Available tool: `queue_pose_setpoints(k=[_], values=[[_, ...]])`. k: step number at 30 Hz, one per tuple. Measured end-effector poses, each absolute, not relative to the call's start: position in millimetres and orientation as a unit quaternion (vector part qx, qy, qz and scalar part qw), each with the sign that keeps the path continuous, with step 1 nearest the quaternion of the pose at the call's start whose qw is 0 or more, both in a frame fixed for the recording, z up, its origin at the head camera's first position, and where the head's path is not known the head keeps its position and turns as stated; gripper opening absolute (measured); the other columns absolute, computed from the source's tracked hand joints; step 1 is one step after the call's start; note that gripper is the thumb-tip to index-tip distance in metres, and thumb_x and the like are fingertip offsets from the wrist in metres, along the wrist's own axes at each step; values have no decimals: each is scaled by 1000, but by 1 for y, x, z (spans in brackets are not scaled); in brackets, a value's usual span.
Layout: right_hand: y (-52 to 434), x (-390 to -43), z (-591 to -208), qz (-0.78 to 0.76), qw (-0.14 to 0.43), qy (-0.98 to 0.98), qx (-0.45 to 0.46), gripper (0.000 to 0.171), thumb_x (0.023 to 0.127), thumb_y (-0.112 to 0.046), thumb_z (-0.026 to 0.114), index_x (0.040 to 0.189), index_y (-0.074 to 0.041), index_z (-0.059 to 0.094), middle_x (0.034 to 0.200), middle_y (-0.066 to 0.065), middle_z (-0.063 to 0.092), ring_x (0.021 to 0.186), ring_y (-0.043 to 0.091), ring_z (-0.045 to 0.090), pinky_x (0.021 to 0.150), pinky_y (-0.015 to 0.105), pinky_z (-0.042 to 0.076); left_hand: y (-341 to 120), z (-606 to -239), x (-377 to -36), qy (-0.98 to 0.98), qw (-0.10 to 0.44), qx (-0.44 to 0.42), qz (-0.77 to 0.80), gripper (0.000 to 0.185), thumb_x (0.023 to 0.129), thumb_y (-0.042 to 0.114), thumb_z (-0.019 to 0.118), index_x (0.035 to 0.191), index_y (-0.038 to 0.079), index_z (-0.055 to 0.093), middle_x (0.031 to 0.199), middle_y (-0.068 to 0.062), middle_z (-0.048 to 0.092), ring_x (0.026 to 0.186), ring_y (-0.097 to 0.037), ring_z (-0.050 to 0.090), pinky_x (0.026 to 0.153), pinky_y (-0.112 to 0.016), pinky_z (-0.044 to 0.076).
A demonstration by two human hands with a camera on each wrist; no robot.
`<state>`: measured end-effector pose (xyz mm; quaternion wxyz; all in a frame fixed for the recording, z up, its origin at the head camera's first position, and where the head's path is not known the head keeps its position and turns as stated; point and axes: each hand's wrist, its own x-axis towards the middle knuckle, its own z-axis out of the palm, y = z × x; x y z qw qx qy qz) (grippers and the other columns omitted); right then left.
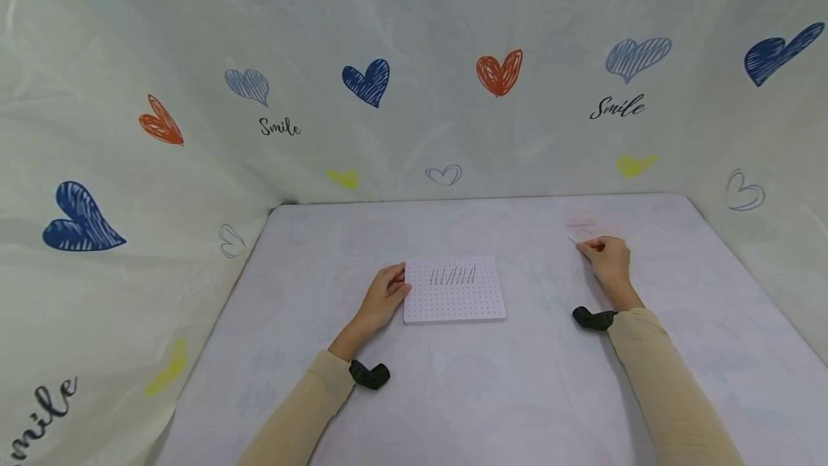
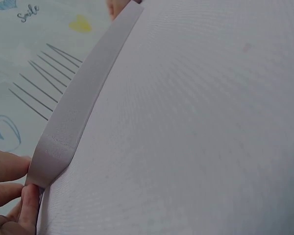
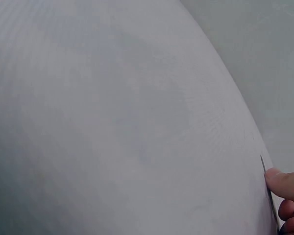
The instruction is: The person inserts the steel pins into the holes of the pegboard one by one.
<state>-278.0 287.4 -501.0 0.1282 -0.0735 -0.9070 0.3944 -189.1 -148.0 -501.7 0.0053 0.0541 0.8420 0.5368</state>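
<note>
A white board with a grid of small holes point(image 1: 453, 309) lies flat on the table. Several thin dark pins point(image 1: 453, 276) stand in a row across its upper part, leaning at slightly different angles in the left wrist view. My left hand point(image 1: 378, 299) grips the board's left edge between thumb and fingers, seen at the corner point(image 2: 36, 174) in the left wrist view. Off to the right, my right hand point(image 1: 608, 259) pinches one thin dark pin point(image 3: 262, 163) between thumb and fingers, its tip pointing away from the hand. The pin's other end is partly hidden by the fingers.
Thin reddish lines point(image 1: 582, 225) show on the white table point(image 1: 537, 394) just beyond the right hand. A pale curtain with printed hearts point(image 1: 414, 20) hangs behind the table and along its sides. A black wrist device point(image 1: 370, 375) is on the left wrist, another point(image 1: 592, 318) on the right.
</note>
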Motion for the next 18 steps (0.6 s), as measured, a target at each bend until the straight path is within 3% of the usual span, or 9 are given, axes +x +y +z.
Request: queue_pose_setpoints(k=[8,18], values=[[284,-278,-502,394,134,-908,-54,21,95,-6,66,92,15,68,69,10,57,65,17,46,54,22,35,-148,-502,-190,842,6,50,538,52,99,1,57,147,-8,40,140,-23,44,122,-30,50,108,-38,43],[284,-278,-503,390,130,-910,-50,21,96,-5,64,92,15,66,71,13,58,67,19,47,55,23,35,-148,-502,-189,842,5,56,536,51,99,1,58,146,-9,40,140,-24,45,122,-31,50,107,-38,44]])
